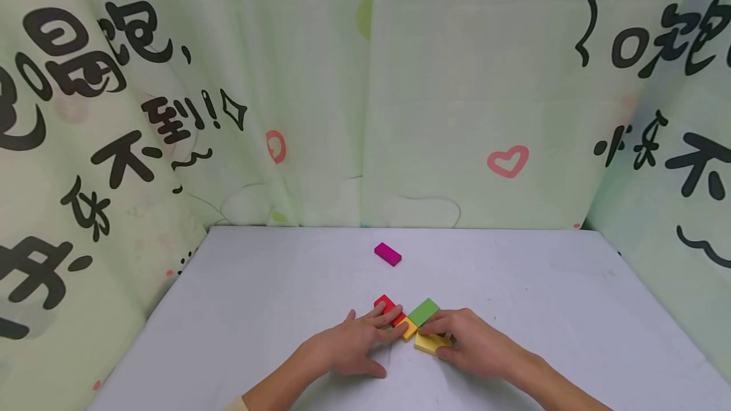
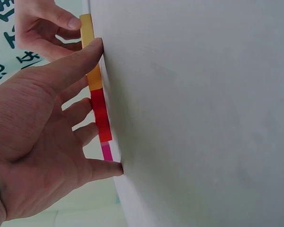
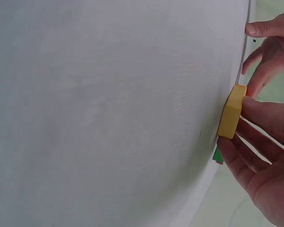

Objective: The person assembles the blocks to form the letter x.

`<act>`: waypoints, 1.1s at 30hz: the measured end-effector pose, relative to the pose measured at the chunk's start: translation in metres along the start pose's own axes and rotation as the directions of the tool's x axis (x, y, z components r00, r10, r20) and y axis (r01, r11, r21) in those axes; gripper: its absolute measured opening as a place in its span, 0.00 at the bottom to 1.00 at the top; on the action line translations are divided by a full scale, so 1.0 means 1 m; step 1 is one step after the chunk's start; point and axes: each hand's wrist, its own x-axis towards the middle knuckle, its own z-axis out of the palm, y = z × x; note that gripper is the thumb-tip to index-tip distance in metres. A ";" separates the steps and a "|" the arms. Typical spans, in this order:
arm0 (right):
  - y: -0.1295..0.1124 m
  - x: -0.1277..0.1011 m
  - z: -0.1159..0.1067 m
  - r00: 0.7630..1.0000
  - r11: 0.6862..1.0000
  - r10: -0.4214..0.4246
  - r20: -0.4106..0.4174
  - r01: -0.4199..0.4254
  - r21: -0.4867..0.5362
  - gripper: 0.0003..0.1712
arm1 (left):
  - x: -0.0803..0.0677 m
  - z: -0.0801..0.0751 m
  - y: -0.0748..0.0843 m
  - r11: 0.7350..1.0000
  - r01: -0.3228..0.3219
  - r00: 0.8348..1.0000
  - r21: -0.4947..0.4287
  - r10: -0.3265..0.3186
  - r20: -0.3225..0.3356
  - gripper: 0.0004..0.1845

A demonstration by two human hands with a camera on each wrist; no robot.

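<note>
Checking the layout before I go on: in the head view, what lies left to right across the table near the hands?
left hand → red block → orange block → green block → right hand.

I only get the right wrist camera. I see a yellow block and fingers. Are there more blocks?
Observer: Yes. The head view shows a green block beside the yellow block that the right hand pinches.
Operator: What is the other hand doing?
Observer: The left hand rests its fingertips on a red block.
Operator: Any blocks far away?
Observer: One pink block lies alone, farther back on the table.
</note>
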 end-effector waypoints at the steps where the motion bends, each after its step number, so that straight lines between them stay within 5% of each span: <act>1: -0.001 0.000 0.000 1.000 1.000 0.003 0.006 -0.003 -0.001 0.18 | 0.000 0.000 0.000 1.000 0.000 1.000 0.000 0.000 0.000 0.42; 33: -0.011 0.009 0.003 0.998 0.998 0.054 0.036 -0.055 0.022 0.21 | -0.001 -0.001 0.001 1.000 0.005 1.000 -0.005 -0.005 -0.001 0.42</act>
